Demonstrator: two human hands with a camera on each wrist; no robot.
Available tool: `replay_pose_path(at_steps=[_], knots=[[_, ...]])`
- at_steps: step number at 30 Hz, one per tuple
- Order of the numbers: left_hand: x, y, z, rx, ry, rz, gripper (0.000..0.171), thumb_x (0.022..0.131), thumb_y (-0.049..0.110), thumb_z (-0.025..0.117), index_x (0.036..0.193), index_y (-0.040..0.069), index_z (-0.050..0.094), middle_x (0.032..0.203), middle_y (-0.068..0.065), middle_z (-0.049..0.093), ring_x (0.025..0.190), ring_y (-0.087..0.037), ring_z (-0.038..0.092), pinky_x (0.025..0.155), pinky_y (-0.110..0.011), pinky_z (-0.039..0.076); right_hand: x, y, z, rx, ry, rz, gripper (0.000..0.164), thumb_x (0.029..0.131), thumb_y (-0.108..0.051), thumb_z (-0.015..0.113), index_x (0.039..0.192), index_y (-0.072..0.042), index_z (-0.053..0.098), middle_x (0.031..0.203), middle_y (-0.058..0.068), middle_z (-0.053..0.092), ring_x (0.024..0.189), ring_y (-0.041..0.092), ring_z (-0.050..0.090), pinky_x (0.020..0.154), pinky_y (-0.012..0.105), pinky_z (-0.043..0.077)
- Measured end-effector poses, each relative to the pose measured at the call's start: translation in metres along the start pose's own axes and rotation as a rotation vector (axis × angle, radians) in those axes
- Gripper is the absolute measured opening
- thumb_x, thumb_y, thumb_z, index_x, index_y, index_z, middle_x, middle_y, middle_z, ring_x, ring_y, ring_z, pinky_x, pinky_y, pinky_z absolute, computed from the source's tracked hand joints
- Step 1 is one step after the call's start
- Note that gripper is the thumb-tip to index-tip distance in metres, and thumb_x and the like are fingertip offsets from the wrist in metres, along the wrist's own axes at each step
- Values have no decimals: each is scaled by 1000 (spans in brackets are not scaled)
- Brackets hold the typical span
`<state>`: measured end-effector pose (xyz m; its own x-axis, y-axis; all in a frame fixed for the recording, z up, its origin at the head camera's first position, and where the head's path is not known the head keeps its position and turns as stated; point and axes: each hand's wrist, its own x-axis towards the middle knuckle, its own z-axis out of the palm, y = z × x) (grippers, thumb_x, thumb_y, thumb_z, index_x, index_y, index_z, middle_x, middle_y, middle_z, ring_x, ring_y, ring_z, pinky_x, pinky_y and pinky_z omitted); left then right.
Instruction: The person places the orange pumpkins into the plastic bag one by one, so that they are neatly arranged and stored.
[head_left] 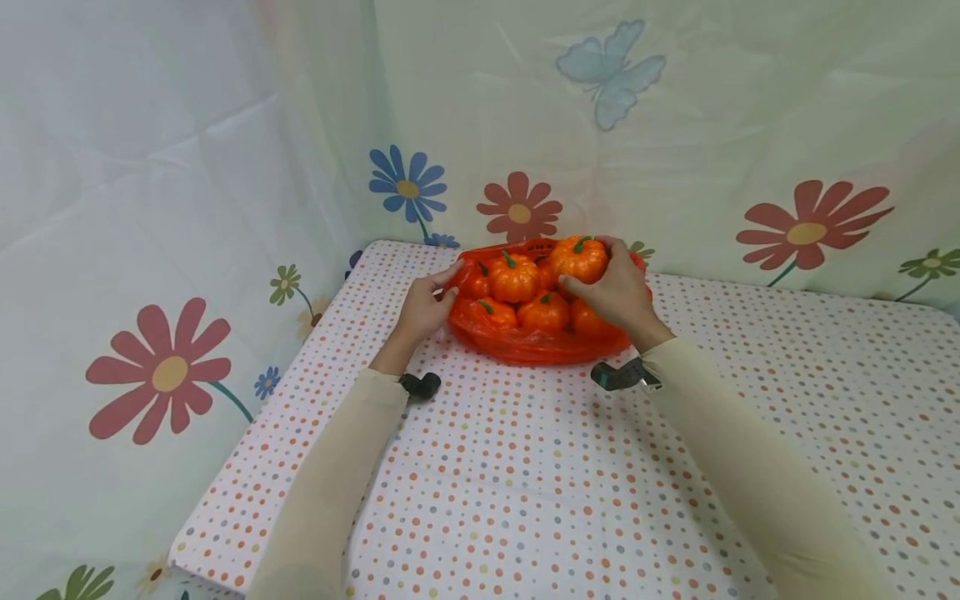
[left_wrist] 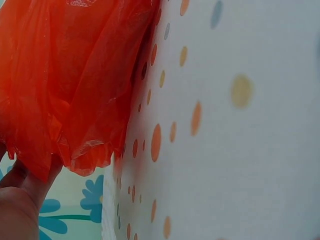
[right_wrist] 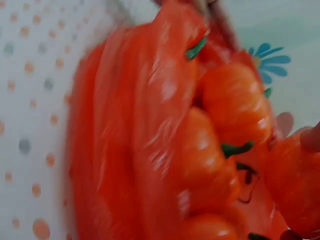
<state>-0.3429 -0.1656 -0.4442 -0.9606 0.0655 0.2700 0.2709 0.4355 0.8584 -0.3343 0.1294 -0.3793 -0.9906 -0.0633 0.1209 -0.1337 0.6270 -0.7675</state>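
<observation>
A red plastic bag (head_left: 517,350) lies open on the table, filled with several small orange pumpkins (head_left: 514,279) with green stems. At the bag's left end my left hand (head_left: 423,308) pinches the rim; in the left wrist view its fingers (left_wrist: 45,182) meet the gathered edge of the bag (left_wrist: 75,90). My right hand (head_left: 621,290) holds one pumpkin (head_left: 579,260) at the bag's back right, thumb on the near side and fingers behind. The right wrist view shows this pumpkin (right_wrist: 295,185) beside the others in the bag. The pumpkins' undersides are hidden by red plastic.
A white cloth with coloured dots covers the table (head_left: 480,467). Behind it hangs a pale curtain (head_left: 697,142) with printed flowers and a butterfly, and another curtain (head_left: 187,208) hangs along the left side. Dark wrist cameras (head_left: 617,377) sit below both hands.
</observation>
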Motion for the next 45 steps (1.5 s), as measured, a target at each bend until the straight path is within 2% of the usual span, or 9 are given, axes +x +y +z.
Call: replay_pose_path(at_steps=[7,12,19,25,29,32,36,41,45], knots=[[-1,2,3,7,-13,-19,49,97,4,55,142,24,53,148,-4,52,139,-19,47,109,-40,46,4,16,10,-156,93,-16,87,84,-41,75,149,-3,31,142,22,47,126,41,45,106,58,44],[-1,3,2,4,-5,15,48,97,4,55,142,22,54,146,-3,54,139,-19,47,108,-41,47,4,17,17,-241,130,-17,85,84,-46,72,148,-5,33,138,25,49,127,45,36,105,61,35],[-2,1,4,5,-11,9,47,97,6,55,142,22,54,145,-1,55,139,-18,47,109,-41,47,2,18,26,-309,165,-38,87,83,-51,72,147,-5,37,137,27,49,127,45,31,104,61,23],[0,2,4,-6,-14,7,47,97,6,55,142,22,54,146,-1,54,139,-18,47,108,-40,47,2,19,26,-353,113,-7,88,87,-55,65,150,-3,32,142,27,44,132,49,25,107,65,17],[0,1,4,8,-9,7,48,97,5,56,142,24,54,145,-1,55,138,-18,48,108,-40,47,2,19,23,-377,49,20,93,91,-54,61,154,1,21,148,29,37,135,52,23,110,67,14],[0,1,5,-3,-12,-2,49,97,5,56,142,24,54,146,0,54,138,-18,48,108,-40,47,-1,20,23,-395,32,6,97,92,-53,59,155,4,12,154,31,31,138,53,21,112,69,12],[0,0,6,-31,-18,-17,48,97,4,55,142,23,54,147,1,53,139,-17,47,108,-39,47,-13,23,23,-383,50,-52,99,93,-49,60,156,4,5,158,29,25,141,54,19,111,70,12],[2,-1,5,-29,-2,-17,48,97,5,55,141,25,55,147,3,52,140,-17,45,110,-41,45,-42,19,21,-370,37,-114,101,93,-46,61,156,4,-1,159,31,19,143,54,15,111,72,11],[-1,2,1,-10,25,39,46,98,7,53,141,24,55,154,2,44,146,-17,36,117,-46,36,-69,11,11,-340,-18,-123,101,94,-47,59,155,6,-2,161,31,12,144,55,11,110,74,9]])
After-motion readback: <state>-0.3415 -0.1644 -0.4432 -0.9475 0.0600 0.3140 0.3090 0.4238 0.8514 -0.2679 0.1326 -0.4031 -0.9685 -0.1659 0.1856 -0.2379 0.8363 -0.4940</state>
